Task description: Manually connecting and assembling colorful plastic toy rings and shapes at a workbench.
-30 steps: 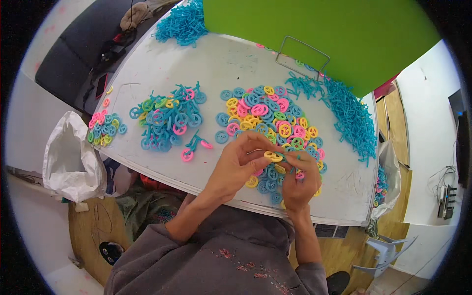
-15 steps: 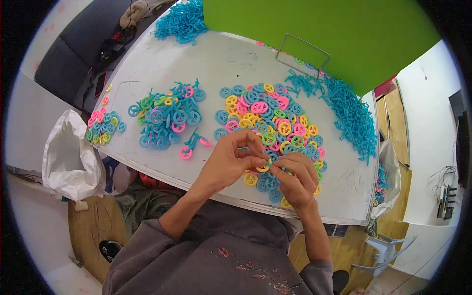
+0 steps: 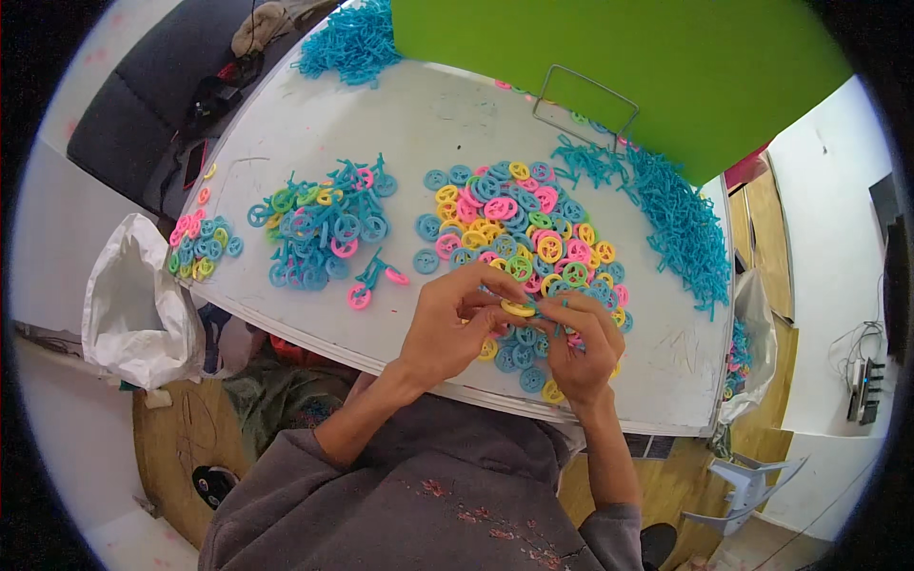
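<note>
My left hand (image 3: 453, 319) is closed on a small yellow plastic wheel (image 3: 518, 309), held between thumb and fingers. Right beside it, my right hand (image 3: 581, 344) pinches a blue plastic stem (image 3: 560, 314), whose end meets the wheel. Fingers partly cover the joint between the two. Both hands are over the near part of a pile of loose wheels (image 3: 500, 207) in blue, yellow, pink and green. Left of my hands, a blue stem with pink wheels (image 3: 360, 296) on its ends lies apart, near a heap of joined stems and wheels (image 3: 324, 224).
Loose blue stems (image 3: 674, 214) are heaped at the right, with another stem heap (image 3: 352, 43) at the far left. A green panel (image 3: 609, 57) with a wire stand (image 3: 587, 100) rises at the back. White sacks (image 3: 143, 295) hang by the table (image 3: 457, 114).
The yellow wheel has tilted from facing up to nearly edge-on. My left hand has turned with it and shifted slightly; my right hand stays close alongside.
</note>
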### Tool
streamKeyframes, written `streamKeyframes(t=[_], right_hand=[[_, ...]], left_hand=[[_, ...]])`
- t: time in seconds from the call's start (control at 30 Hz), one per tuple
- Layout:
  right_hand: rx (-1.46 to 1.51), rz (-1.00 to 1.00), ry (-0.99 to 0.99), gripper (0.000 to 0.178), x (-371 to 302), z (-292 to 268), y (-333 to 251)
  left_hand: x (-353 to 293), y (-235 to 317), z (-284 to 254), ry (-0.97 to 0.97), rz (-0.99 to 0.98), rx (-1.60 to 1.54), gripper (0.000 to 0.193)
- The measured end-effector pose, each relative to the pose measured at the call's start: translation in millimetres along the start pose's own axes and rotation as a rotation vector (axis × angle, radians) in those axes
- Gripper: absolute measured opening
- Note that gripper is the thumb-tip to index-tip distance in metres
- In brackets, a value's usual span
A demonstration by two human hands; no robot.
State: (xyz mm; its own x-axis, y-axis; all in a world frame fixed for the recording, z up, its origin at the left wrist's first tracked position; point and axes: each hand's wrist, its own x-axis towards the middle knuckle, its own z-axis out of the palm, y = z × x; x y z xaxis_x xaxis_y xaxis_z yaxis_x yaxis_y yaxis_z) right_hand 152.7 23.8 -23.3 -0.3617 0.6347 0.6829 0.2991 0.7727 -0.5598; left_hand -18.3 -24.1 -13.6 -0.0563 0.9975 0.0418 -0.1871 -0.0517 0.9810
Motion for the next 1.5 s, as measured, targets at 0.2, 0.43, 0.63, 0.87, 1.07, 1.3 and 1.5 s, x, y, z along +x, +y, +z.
streamKeyframes(t=[0.2,0.43,0.63,0.87,1.07,1.3,1.5], right_hand=[[0.844,0.747,-0.074,0.031,14.1,-14.2,-35.0],[0.393,0.370,-0.284,0.024,6.9,-18.6,-3.0],[0.575,0.611,0.030,0.013,-3.0,-9.1,0.1],[0.450,0.629,-0.042,0.016,-2.6,-12.4,-6.3],[0.108,0.352,-0.098,0.019,-2.8,-13.8,-5.8],[0.053,0.267,-0.191,0.023,-4.0,-11.4,-9.2],[0.082,0.203,-0.199,0.027,0.1,-8.7,-15.6]], left_hand=[[4.9,4.2,-5.3,0.099,-0.064,0.074,0.013],[-5.5,-1.1,2.2,0.306,0.156,0.518,0.020],[-38.6,-22.2,-0.8,0.149,0.233,0.991,0.030],[-39.2,-29.2,-4.9,0.109,0.189,0.982,0.030],[-41.9,-22.6,-6.6,0.165,0.169,0.885,0.028],[-29.4,-4.0,-2.5,0.223,-0.033,0.022,0.015],[-20.2,-7.9,-3.0,0.087,-0.210,-0.128,0.013]])
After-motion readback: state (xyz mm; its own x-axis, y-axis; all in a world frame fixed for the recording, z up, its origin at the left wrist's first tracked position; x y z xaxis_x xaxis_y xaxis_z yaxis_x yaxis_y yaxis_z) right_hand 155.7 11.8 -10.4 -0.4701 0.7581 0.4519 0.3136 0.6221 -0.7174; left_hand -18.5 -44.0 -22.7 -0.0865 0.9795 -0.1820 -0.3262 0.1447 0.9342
